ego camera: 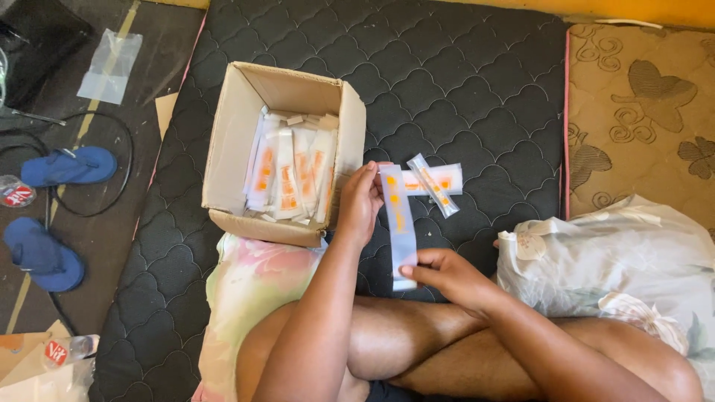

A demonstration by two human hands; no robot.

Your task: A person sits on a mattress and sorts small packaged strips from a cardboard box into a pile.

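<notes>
packing looks well along: cardboard box (231,141) at centre-left is nearly full of sachets, while left hand (360,205) and right hand (447,274) pinch the ends of one long sachet (398,227) mid-frame, two loose sachets (432,181) beside it.

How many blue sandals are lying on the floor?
2. One blue sandal lies on the dark floor left of the cardboard box; the other sandal lies below it, nearer the picture's left edge. None seems hidden.
</notes>
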